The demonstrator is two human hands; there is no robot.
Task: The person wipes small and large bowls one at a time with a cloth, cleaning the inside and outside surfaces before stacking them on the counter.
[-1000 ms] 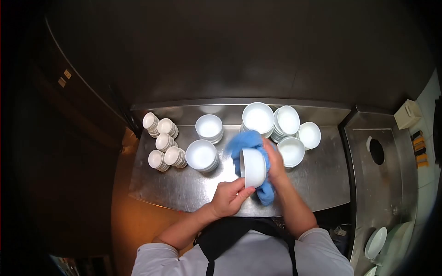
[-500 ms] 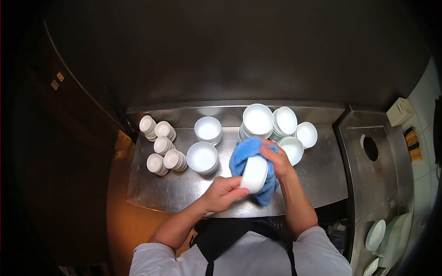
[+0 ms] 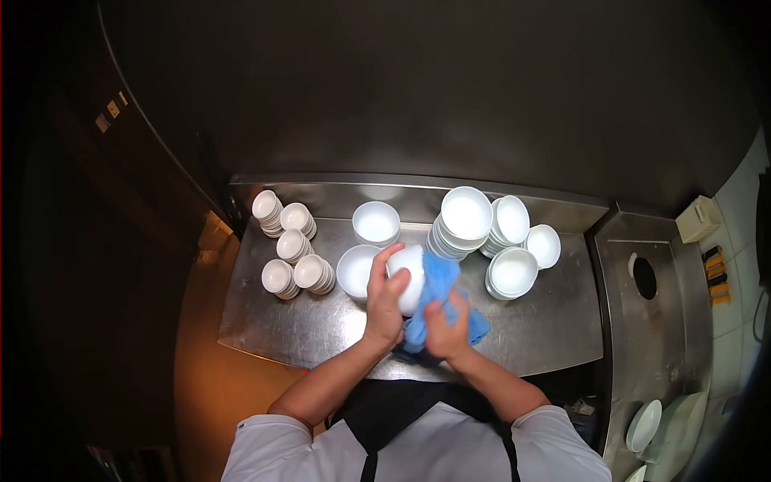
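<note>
A white bowl (image 3: 410, 277) is tilted on its side above the counter, gripped at its left by my left hand (image 3: 385, 301). My right hand (image 3: 448, 325) is closed around a blue cloth (image 3: 440, 277), which presses against the bowl's right side and hangs down below it. Just behind my left hand stands a stack of white bowls (image 3: 355, 269), partly covered by the hand and the held bowl. The inside of the held bowl is mostly hidden by the cloth.
Small white cups (image 3: 295, 245) stand in several stacks at the left of the steel counter (image 3: 546, 337). Taller bowl stacks (image 3: 466, 215) are at the back right, with another bowl stack (image 3: 512, 273) nearer. A steel sink unit (image 3: 650, 337) adjoins on the right, holding an oval dish (image 3: 644, 426).
The bowl and cloth have moved left, and the bowl has turned. My left hand has shifted up along the bowl's left side; my right hand has come down and left with the cloth.
</note>
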